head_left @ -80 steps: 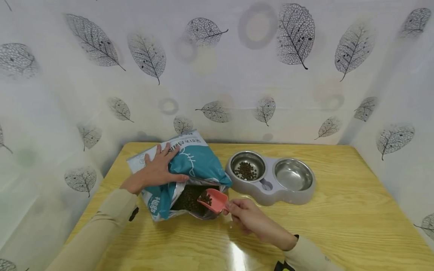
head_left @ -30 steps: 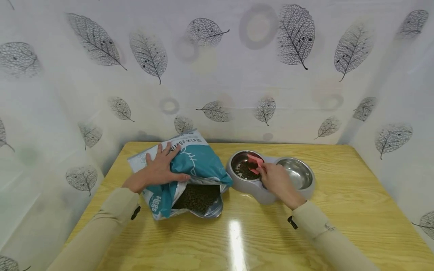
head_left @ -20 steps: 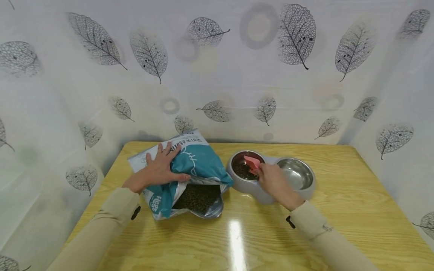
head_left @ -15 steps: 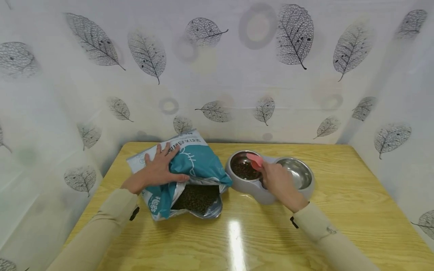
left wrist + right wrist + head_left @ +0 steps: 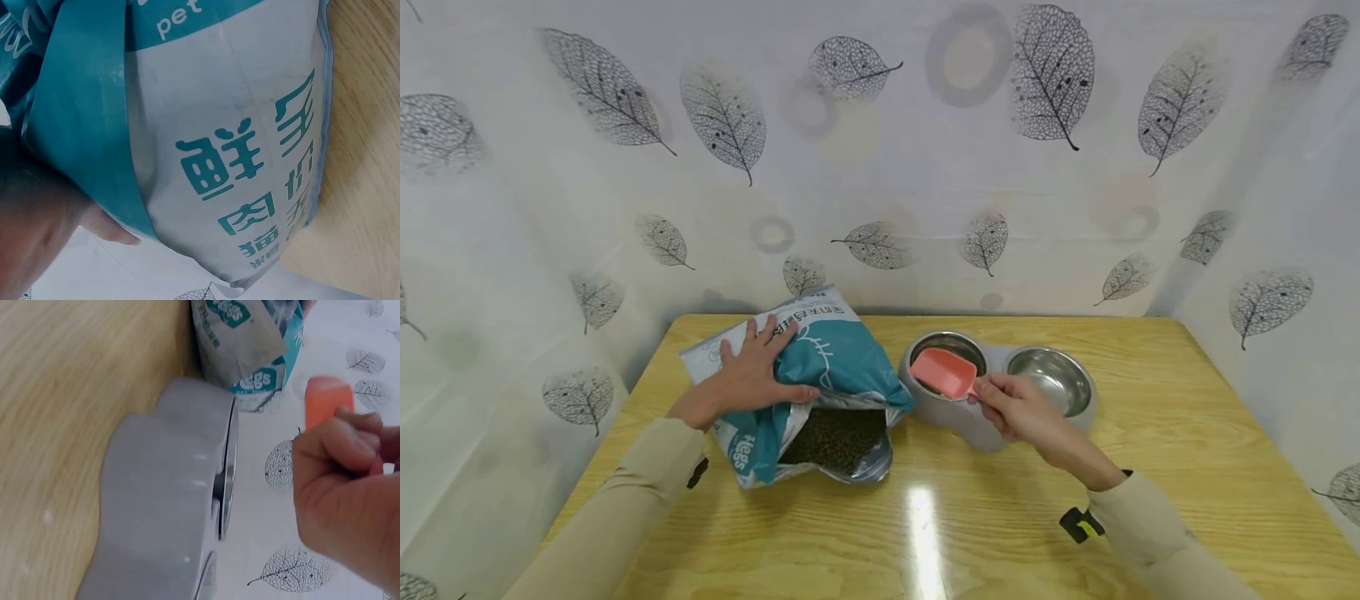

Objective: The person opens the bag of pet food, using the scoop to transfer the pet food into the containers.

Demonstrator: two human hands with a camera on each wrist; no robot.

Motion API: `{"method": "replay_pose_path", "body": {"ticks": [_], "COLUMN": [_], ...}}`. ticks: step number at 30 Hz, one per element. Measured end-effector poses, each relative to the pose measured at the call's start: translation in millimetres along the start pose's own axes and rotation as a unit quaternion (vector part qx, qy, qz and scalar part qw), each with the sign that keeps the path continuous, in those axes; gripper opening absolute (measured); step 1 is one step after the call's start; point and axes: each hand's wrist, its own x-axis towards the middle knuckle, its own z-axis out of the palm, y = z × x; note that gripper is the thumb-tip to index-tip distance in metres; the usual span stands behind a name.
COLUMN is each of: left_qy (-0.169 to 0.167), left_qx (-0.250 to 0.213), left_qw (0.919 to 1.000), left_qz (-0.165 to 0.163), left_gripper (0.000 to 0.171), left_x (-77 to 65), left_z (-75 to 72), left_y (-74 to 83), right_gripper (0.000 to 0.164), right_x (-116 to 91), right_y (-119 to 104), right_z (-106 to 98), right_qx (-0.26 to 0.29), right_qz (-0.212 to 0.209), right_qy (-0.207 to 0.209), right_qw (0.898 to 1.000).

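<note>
My right hand (image 5: 1026,417) grips the handle of a pink scoop (image 5: 943,372), held level above the left steel bowl (image 5: 951,337). The scoop looks bare inside and hides most of the kibble in that bowl. In the right wrist view the scoop (image 5: 328,400) stands apart from the bowl rim. My left hand (image 5: 748,379) rests with fingers spread on a teal and white pet food bag (image 5: 842,354). The bag lies on its side, its mouth facing the front, with brown kibble (image 5: 835,440) showing inside. The left wrist view shows the bag (image 5: 212,125) close up beside the hand.
Both steel bowls sit in a grey double stand (image 5: 970,425) right of the bag; the right bowl (image 5: 1051,382) shows bare metal. A wooden table (image 5: 1150,467) carries everything. Behind it hangs a white cloth (image 5: 925,167) printed with leaves.
The right hand carried the scoop from the bag to the left bowl, tipped it there, then turned it level and drew back slightly. The left hand stayed on the bag.
</note>
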Motion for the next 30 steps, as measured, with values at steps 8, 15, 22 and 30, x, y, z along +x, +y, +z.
{"method": "replay_pose_path", "body": {"ticks": [8,15,22,30], "left_qy": [0.000,-0.003,-0.001,-0.005], "left_qx": [0.002,0.003,0.000,0.000], "left_qw": [1.0000,1.0000,1.0000,1.0000], "left_qz": [-0.001,-0.003,0.001,-0.002], "left_gripper": [0.121,0.122,0.122,0.123], "left_x": [-0.7,-0.2,0.6,0.7], "left_z": [-0.6,0.5,2.0,0.6], "left_y": [0.3,-0.5,-1.8,-2.5], "right_gripper": [0.039,0.046,0.039,0.037], "right_x": [-5.8,-3.4,-1.9,8.4], "right_y": [-1.6,-4.5,-3.6,3.3], "right_z": [25.5,59.5,87.7,102.5], "right_qx": [0.052,0.023,0.002,0.077], "right_qz": [-0.023,0.020,0.071,0.107], "right_qy": [-0.152,-0.182,-0.141,-0.138], "right_qw": [0.987,0.983,0.987,0.982]}}
